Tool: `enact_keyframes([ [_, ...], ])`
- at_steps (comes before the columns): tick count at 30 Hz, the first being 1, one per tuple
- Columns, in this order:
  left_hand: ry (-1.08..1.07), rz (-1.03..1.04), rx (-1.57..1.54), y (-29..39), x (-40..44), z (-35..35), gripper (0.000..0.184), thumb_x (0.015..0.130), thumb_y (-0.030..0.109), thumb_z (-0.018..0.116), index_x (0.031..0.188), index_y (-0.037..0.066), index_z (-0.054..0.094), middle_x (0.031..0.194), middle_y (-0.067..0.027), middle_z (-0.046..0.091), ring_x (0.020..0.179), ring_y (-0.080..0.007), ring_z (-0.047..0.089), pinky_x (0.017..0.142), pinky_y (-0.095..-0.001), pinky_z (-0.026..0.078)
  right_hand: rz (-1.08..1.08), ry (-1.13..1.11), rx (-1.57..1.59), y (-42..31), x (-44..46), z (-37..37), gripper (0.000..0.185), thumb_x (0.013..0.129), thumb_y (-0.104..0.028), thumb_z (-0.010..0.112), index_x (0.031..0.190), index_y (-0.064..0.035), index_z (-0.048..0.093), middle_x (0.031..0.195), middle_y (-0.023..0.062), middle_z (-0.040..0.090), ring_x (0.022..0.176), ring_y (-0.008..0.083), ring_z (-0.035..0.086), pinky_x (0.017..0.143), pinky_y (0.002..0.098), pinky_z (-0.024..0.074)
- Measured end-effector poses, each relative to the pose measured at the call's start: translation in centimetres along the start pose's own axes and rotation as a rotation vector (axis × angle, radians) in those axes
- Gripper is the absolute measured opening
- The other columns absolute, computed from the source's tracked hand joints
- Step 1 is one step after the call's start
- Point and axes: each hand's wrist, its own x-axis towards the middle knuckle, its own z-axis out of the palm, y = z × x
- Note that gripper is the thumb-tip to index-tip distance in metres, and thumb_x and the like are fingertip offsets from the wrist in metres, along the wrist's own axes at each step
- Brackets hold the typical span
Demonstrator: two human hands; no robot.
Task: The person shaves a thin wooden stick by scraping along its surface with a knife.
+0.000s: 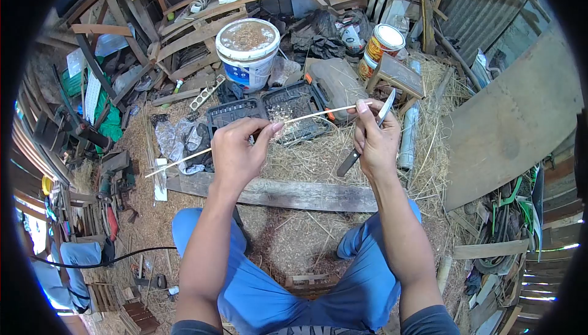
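Note:
A thin pale stick (306, 116), perhaps bamboo, slants across in front of me, its right end higher. My left hand (240, 150) pinches it between thumb and fingers, and its free end sticks out at lower left. In my right hand (376, 142) is a knife (349, 162) with a dark handle, blade pointing up. The right thumb lies at the stick's upper end, close to the blade. Whether the edge touches the stick I cannot tell. Below both hands are straw and shavings (324, 157).
A weathered plank (294, 194) lies across in front of my knees. Behind it are an open black tool case (236, 114), a grey case (337, 87), a white bucket (247, 68) and paint cans (384, 42). At right leans a large board (508, 126); tools (113, 178) lie at left.

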Motion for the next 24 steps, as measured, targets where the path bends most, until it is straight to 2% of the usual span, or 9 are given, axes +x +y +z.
enact_keyframes([
  [4, -0.016, -0.059, 0.021, 0.5, 0.0, -0.3, 0.017, 0.084, 0.016, 0.081, 0.083, 0.000, 0.077, 0.072, -0.0128, 0.071, 0.057, -0.0175, 0.063, 0.054, -0.0305, 0.046, -0.043, 0.008, -0.042, -0.1, -0.1, 0.1, 0.016, 0.099, -0.014, 0.068, 0.106, 0.0000, 0.065, 0.086, 0.0106, 0.071, 0.044, -0.0001, 0.039, 0.039, 0.0198, 0.0263],
  [15, -0.038, 0.018, -0.013, -0.1, 0.2, 0.0, 0.015, 0.084, 0.014, 0.082, 0.086, 0.000, 0.077, 0.072, -0.0096, 0.070, 0.059, -0.0162, 0.062, 0.055, -0.0299, 0.045, -0.030, 0.066, -0.007, 0.1, 0.7, -1.1, 0.020, 0.102, -0.020, 0.065, 0.100, -0.0002, 0.064, 0.084, 0.0114, 0.071, 0.042, 0.0017, 0.037, 0.038, 0.0205, 0.0245],
  [20, -0.043, 0.018, -0.024, -0.4, 0.2, 0.1, 0.014, 0.084, 0.014, 0.081, 0.087, 0.001, 0.077, 0.075, -0.0100, 0.071, 0.063, -0.0171, 0.065, 0.059, -0.0304, 0.048, -0.036, 0.091, 0.095, -0.4, 1.3, -1.7, 0.022, 0.103, -0.021, 0.062, 0.105, 0.0001, 0.065, 0.087, 0.0092, 0.070, 0.042, 0.0022, 0.037, 0.037, 0.0208, 0.0255],
  [24, -0.050, 0.006, -0.024, -0.5, 0.1, 0.0, 0.014, 0.085, 0.014, 0.081, 0.088, 0.001, 0.077, 0.077, -0.0110, 0.073, 0.066, -0.0183, 0.067, 0.062, -0.0308, 0.050, -0.030, 0.136, 0.078, -0.4, 1.7, -1.9, 0.020, 0.100, -0.020, 0.068, 0.104, -0.0008, 0.066, 0.083, 0.0048, 0.065, 0.042, 0.0017, 0.037, 0.037, 0.0207, 0.0260],
])
